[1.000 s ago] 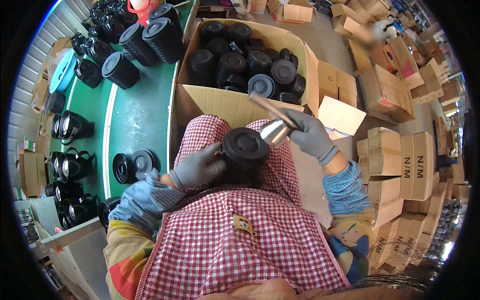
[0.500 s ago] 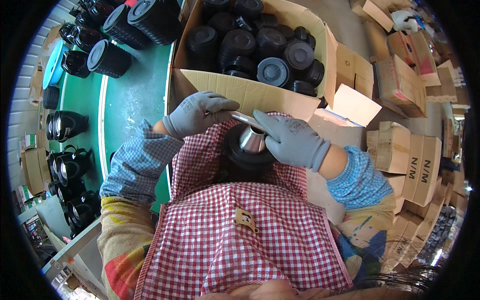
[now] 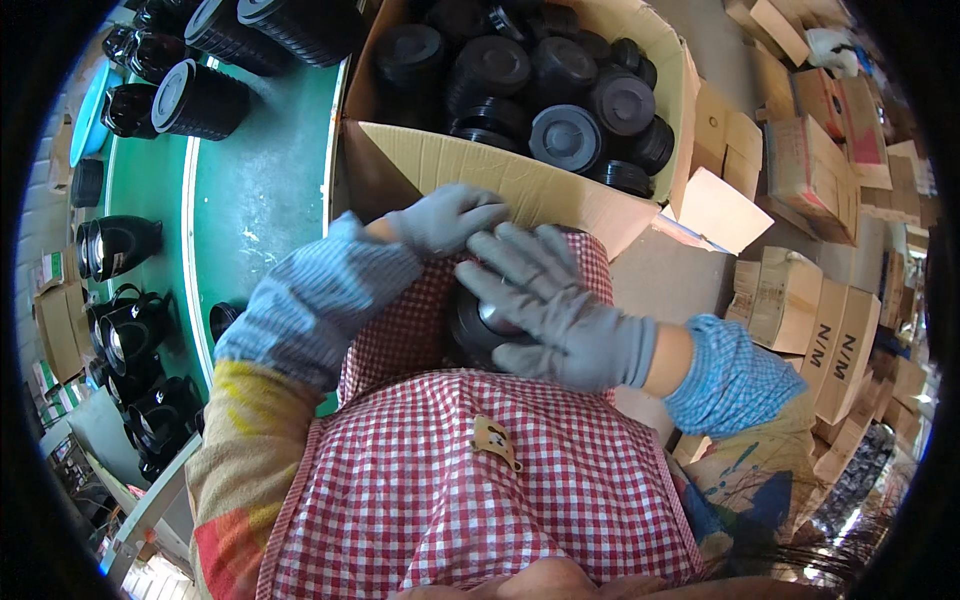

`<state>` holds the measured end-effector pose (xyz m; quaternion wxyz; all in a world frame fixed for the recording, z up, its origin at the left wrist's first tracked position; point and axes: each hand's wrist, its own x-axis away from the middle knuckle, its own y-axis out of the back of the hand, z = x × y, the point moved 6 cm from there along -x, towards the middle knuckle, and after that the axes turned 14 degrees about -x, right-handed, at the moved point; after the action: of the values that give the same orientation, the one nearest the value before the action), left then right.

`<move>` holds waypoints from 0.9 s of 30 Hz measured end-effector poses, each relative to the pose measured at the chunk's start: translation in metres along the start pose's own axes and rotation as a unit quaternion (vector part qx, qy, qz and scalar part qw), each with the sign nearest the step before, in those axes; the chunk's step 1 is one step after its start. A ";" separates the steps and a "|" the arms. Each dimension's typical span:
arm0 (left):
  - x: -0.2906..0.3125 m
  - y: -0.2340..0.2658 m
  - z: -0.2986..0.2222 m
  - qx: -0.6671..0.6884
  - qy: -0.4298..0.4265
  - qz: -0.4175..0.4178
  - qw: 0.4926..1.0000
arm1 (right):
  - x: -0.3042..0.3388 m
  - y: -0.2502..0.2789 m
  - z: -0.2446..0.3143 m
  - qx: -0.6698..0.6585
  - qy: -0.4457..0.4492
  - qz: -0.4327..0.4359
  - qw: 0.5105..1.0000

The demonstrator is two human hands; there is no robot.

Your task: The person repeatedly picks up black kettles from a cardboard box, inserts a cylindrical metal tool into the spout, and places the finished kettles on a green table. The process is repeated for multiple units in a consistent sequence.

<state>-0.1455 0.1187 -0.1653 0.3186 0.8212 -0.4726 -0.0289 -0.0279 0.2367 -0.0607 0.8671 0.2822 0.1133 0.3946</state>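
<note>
- One black, round, plastic-looking piece point(image 3: 468, 328) sits in your lap amid red-and-white checked cloth point(image 3: 405, 340), partly hidden beneath your grey-gloved right hand point(image 3: 565, 322); a silver metal part point(image 3: 496, 319) shows.
- Your right grip is spread wide; your grey-gloved left hand point(image 3: 445, 220) curls, but I cannot tell whether around anything.
- Likely light and stiff; metal may slip, so hold the black side.
- Dark lettering marks brown cardboard boxes point(image 3: 838, 318) on your right.

- Bright, diffuse light overall.
- Glints mark glossy, rounded black vessels point(image 3: 130, 248).
- Shadow darkens the brown cardboard box's point(image 3: 470, 170) front.
- Grey-gloved hands point(image 3: 565, 320) look slightly blurred.
- Fisheye edges curve into black.
</note>
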 end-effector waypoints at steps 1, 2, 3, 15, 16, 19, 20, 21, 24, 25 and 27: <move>-0.019 -0.010 0.003 -0.050 -0.064 0.004 0.997 | -0.017 -0.004 0.011 -0.034 -0.021 0.033 0.999; -0.029 -0.018 0.003 -0.074 -0.103 0.007 0.992 | -0.031 -0.005 0.021 -0.070 -0.041 0.061 0.995; -0.038 -0.027 0.004 -0.096 -0.141 0.007 0.985 | -0.040 -0.005 0.021 -0.112 -0.022 0.079 0.990; 0.078 -0.011 -0.169 -0.081 -0.389 -0.235 0.887 | -0.034 0.012 -0.032 -0.722 -0.035 -0.001 0.692; 0.069 -0.025 -0.163 -0.074 -0.387 -0.231 0.889 | -0.036 0.014 -0.032 -0.704 -0.046 0.021 0.708; 0.066 -0.035 -0.151 -0.072 -0.357 -0.216 0.906 | -0.042 0.021 -0.048 -0.587 -0.031 0.003 0.809; 0.065 -0.036 -0.152 -0.053 -0.358 -0.223 0.905 | -0.049 0.027 -0.063 -0.433 0.039 -0.018 0.900; 0.064 -0.037 -0.156 -0.035 -0.354 -0.231 0.905 | -0.057 0.032 -0.080 -0.266 0.109 -0.035 0.957; 0.060 -0.024 -0.152 0.007 -0.374 -0.205 0.904 | -0.058 0.020 -0.103 -0.091 0.164 -0.098 0.977; 0.066 -0.020 -0.148 0.033 -0.391 -0.195 0.899 | -0.046 0.020 -0.094 -0.063 0.126 -0.112 0.984; 0.076 -0.006 -0.120 0.206 -0.436 -0.169 0.860 | -0.007 0.026 -0.089 -0.040 0.007 -0.146 0.988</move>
<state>-0.0575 0.1198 -0.0535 -0.1060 0.8387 -0.4124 -0.3396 -0.0860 0.2805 -0.1180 0.9253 0.2245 0.1434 0.2698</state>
